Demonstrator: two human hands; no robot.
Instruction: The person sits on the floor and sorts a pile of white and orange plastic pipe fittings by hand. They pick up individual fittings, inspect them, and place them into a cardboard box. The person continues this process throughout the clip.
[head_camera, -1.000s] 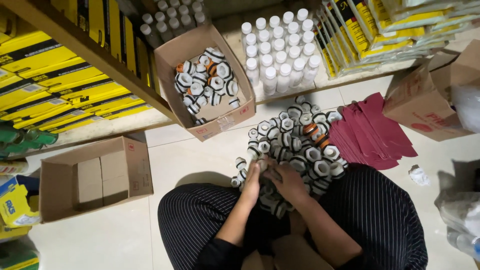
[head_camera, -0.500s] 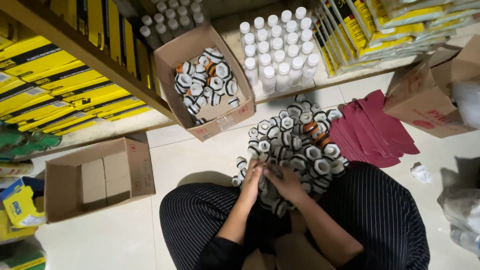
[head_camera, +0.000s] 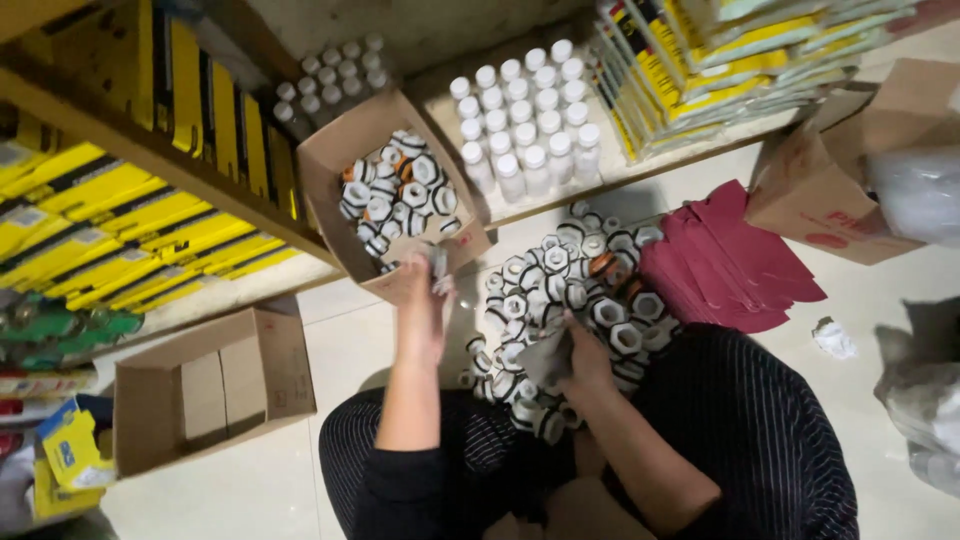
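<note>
I sit on the floor in striped trousers with a pile of black-and-white hexagonal fittings (head_camera: 575, 290) in front of me. My left hand (head_camera: 425, 300) reaches up toward a tilted cardboard box (head_camera: 350, 150) half full of the same fittings and holds one blurred fitting (head_camera: 437, 262) at the box's lower edge. My right hand (head_camera: 580, 350) rests at the near side of the pile, closed on a crumpled grey wrapper or cloth (head_camera: 548, 358).
An open cardboard box (head_camera: 205, 385) with inner flaps lies at left. White-capped bottles (head_camera: 525, 120) stand on the low shelf. Yellow packages (head_camera: 120, 230) fill the shelves. Red flat cartons (head_camera: 730, 260) and another brown box (head_camera: 850, 170) lie at right.
My left hand left the pile, where both hands were together, and moved up and left to the tilted box with a fitting. The right hand stayed at the pile.
</note>
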